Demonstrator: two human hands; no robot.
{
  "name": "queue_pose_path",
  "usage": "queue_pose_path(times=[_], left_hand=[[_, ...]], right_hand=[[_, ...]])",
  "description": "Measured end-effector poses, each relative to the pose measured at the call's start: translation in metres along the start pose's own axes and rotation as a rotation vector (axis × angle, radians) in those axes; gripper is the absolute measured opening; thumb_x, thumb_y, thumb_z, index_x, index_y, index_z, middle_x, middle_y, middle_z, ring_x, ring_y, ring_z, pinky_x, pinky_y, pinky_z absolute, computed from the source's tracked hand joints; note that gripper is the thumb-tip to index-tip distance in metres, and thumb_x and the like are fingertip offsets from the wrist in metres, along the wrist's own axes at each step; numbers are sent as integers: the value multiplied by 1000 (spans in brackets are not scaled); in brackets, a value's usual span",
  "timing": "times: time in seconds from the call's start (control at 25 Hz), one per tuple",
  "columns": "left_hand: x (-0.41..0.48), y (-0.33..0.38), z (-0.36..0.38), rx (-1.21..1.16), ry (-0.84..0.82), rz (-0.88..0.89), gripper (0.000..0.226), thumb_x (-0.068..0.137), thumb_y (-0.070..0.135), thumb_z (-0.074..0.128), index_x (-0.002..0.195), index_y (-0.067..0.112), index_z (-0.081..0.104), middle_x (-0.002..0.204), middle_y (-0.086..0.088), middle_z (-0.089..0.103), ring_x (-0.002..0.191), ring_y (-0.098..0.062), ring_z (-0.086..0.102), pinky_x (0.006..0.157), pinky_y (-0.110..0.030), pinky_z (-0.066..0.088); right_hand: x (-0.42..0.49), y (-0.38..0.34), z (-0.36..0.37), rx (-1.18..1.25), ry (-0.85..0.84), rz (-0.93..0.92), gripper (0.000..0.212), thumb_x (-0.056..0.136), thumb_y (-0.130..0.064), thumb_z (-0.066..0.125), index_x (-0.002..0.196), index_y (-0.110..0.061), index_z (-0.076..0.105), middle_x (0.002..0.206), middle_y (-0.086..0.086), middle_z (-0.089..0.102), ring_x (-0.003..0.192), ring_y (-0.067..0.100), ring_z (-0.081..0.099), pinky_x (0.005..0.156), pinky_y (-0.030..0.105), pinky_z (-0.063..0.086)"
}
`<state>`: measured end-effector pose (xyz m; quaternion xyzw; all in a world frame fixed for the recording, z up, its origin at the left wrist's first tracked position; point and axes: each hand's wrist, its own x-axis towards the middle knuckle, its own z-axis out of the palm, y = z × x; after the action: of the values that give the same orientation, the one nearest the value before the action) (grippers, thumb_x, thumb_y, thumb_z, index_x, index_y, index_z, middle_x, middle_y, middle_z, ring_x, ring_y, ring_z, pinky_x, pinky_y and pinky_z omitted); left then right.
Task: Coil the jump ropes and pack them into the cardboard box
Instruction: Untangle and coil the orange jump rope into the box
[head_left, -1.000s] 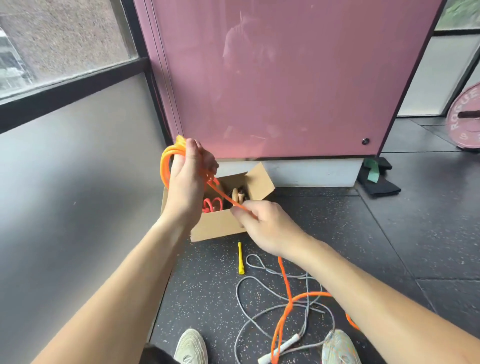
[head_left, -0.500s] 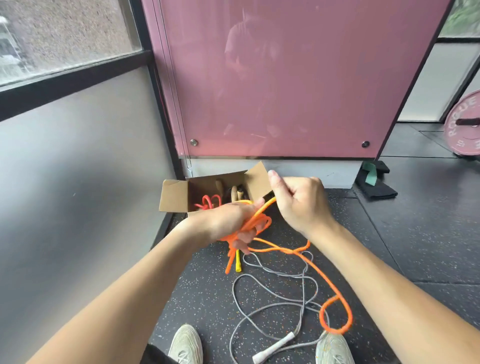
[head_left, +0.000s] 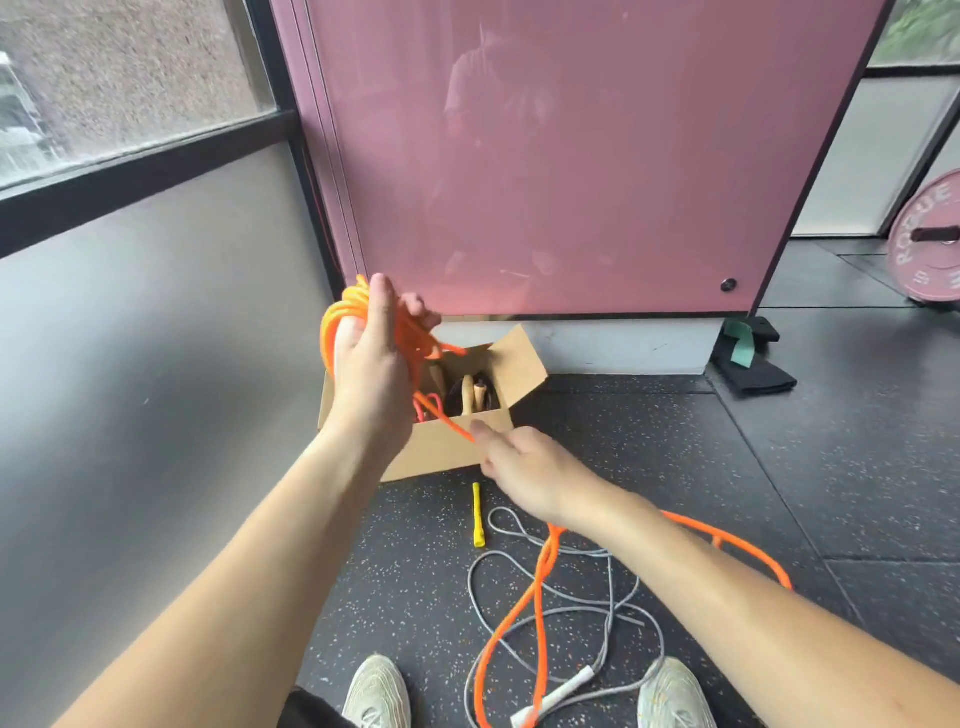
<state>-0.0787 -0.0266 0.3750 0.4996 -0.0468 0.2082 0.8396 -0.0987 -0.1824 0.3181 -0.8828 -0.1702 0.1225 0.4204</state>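
In the head view, the left hand (head_left: 374, 374) grips several finished loops of the orange rope (head_left: 540, 587) above the cardboard box (head_left: 447, 452). The right hand (head_left: 530, 467) grasps its loose strand. The rest lies on the floor, and the grey rope (head_left: 470, 579) is not yet coiled.

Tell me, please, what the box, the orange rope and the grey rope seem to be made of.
Box: brown cardboard, matte, with creased flaps. Orange rope: likely plastic or rubber cord, smooth with a slight sheen. Grey rope: thin cord, perhaps plastic-coated; too fine to be sure.
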Motion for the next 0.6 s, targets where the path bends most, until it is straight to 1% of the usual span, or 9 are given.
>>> queue_pose_path(times=[0.04,0.08,0.12,0.16,0.2,0.28,0.36,0.48,0.6], left_hand=[[4,-3,-11,365,21,84,38,106,36,48,75,17,58,65,0,60,66,-18,55,69,-35,48],[7,-10,-24,737,-27,107,40,104,39,51,76,11,57,64,-5,59,65,-20,55,68,-37,49],[6,-15,-30,1046,-147,53,44,102,43,52,77,7,55,64,-10,58,64,-22,54,67,-38,50],[2,-22,-32,1255,-304,-53,46,101,46,53,79,5,55,64,-10,57,62,-24,54,65,-37,50],[-5,-25,-29,1316,-462,-185,47,101,49,51,81,6,54,65,-8,56,61,-25,55,65,-36,51],[-23,-28,-15,1046,-662,-529,52,102,55,41,80,9,52,61,-5,50,51,-23,49,57,-33,46],[-36,-23,2,717,-785,-771,55,98,61,32,80,12,50,54,-1,35,43,-14,34,49,-25,36],[-40,-8,13,426,-920,-856,47,94,59,42,76,17,50,44,9,27,37,-8,26,48,-23,37],[-34,8,13,-78,-999,-970,41,95,55,52,76,19,56,44,13,27,36,-7,25,55,-25,36]], right_hand=[[-5,-7,2,-32,-10,-73,58,106,-49,37,57,-17,37,52,-6,36,50,11,34,54,30,29],[-10,-12,1,-93,22,-164,55,105,-46,40,58,-17,37,51,-4,36,51,12,34,54,30,29],[-12,-14,-4,-163,89,-255,55,105,-43,42,58,-17,37,49,-3,34,51,15,34,54,32,29],[-14,-14,-9,-231,181,-333,56,104,-43,43,55,-16,37,46,-1,31,51,16,33,54,34,28],[-12,-11,-16,-286,288,-370,58,103,-44,43,53,-14,41,43,1,29,50,18,33,54,33,26],[-6,1,-32,-314,452,-368,59,99,-50,39,56,-13,52,41,6,37,47,21,38,53,29,25],[1,13,-44,-300,545,-339,69,96,-57,32,44,-13,43,40,7,45,45,24,45,53,29,25],[4,18,-54,-248,660,-386,64,98,-54,32,42,-22,25,36,-5,25,42,19,31,53,31,19],[6,22,-58,-178,718,-548,60,104,-50,27,49,-28,21,41,-9,19,37,10,26,51,33,18]])
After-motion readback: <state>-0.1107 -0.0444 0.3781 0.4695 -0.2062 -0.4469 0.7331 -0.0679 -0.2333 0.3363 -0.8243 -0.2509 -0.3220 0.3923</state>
